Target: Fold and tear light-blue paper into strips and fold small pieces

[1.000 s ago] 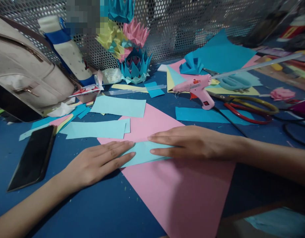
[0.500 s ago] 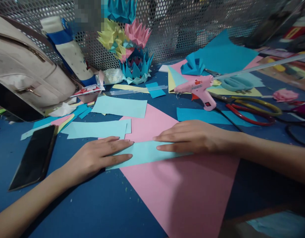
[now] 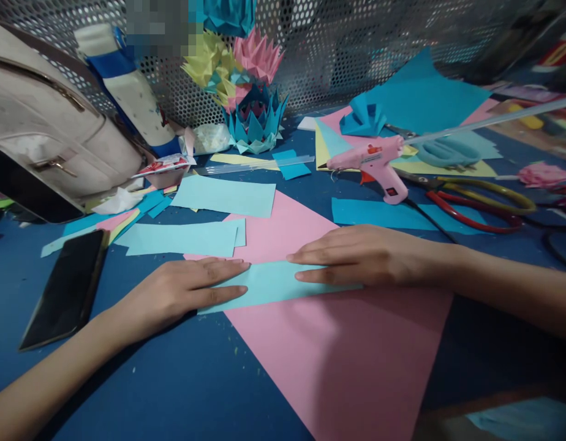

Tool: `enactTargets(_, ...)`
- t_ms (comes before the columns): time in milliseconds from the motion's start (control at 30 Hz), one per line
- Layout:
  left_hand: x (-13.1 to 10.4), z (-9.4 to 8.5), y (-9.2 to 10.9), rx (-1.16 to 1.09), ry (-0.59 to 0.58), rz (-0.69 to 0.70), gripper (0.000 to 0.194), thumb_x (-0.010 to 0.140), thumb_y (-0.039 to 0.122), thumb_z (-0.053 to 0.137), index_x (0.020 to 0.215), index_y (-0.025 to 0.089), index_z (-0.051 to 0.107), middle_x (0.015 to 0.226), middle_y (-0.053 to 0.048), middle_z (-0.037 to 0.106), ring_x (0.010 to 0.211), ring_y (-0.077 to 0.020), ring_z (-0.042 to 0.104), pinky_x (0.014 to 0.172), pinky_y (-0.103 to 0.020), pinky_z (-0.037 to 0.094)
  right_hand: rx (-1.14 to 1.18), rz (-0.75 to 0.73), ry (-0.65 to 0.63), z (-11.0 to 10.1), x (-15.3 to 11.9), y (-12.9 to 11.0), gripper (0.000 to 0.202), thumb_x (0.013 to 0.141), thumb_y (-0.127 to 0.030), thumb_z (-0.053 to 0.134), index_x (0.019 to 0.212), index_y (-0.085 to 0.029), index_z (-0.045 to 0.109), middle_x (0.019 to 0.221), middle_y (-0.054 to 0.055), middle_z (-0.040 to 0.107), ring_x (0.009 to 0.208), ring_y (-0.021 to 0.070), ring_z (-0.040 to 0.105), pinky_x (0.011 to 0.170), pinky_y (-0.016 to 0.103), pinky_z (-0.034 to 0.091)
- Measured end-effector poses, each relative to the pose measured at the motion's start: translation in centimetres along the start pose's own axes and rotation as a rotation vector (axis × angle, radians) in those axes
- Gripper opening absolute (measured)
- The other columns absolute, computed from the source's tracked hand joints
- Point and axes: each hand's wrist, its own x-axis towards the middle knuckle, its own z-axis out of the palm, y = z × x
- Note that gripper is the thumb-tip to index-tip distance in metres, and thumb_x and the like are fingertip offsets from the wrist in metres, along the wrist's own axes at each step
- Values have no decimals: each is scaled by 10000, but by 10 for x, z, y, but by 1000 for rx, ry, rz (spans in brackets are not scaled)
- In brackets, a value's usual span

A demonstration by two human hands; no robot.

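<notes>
A light blue paper strip (image 3: 269, 285) lies across a large pink sheet (image 3: 366, 349). My left hand (image 3: 186, 286) rests flat on the strip's left end, fingers stretched out and slightly apart. On the right end lies my right hand (image 3: 356, 256), palm down, its fingers extended toward the left hand. The middle of the strip shows between the fingertips. Just behind my left hand are more light blue strips (image 3: 182, 237), and another light blue piece (image 3: 228, 196) lies farther back, partly over the pink sheet.
A black phone (image 3: 65, 288) lies at left, near a pale backpack (image 3: 57, 122). Behind stand folded paper flowers (image 3: 255, 119). A pink glue gun (image 3: 379, 165), a dark blue strip (image 3: 379, 213) and red-and-yellow-handled scissors (image 3: 476, 211) lie beyond my right hand.
The view has shifted slightly, so things at the right appear a little farther right. Both hands keep the same flat pose on the strip.
</notes>
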Motion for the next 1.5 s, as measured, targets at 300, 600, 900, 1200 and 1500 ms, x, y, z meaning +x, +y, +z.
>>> enactTargets(300, 1, 0, -2, 12, -11, 11, 395, 1025, 171, 305, 1348, 235, 522, 1481, -56, 458, 1366, -192, 417, 1090, -328, 412, 73, 45, -55, -3, 1, 0, 382, 982, -335, 468, 1346, -259, 554, 1319, 33, 611, 1217, 195, 565, 1033, 292, 436)
enactTargets(600, 0, -1, -2, 55, -9, 50, 402, 1015, 111, 319, 1357, 215, 502, 1483, -64, 454, 1379, -179, 396, 1101, -345, 408, 146, 119, -49, -3, 2, -2, 377, 964, -360, 500, 1305, -232, 597, 1288, 39, 633, 1195, 206, 582, 1010, 288, 452)
enactTargets(900, 1, -1, -4, 78, -21, 80, 409, 1011, 92, 313, 1361, 192, 499, 1494, -70, 438, 1404, -166, 351, 1125, -334, 374, 158, 109, -52, -4, 0, 1, 397, 970, -396, 474, 1320, -247, 587, 1308, 43, 622, 1212, 204, 573, 1040, 307, 437)
enactTargets(1200, 3, -10, -3, 53, -78, 62, 437, 1013, 122, 311, 1409, 241, 455, 1513, -48, 407, 1404, -180, 350, 1161, -369, 320, 187, 170, -88, -4, 2, -1, 387, 957, -367, 506, 1315, -249, 592, 1321, 32, 611, 1227, 208, 558, 1026, 277, 428)
enactTargets(1500, -3, -20, -4, 120, -178, 44, 507, 962, 92, 337, 1415, 294, 442, 1529, 15, 372, 1447, -184, 246, 1202, -456, 153, 132, 128, -108, -5, 5, -2, 418, 976, -405, 458, 1316, -197, 584, 1309, 56, 614, 1200, 185, 563, 1018, 271, 412)
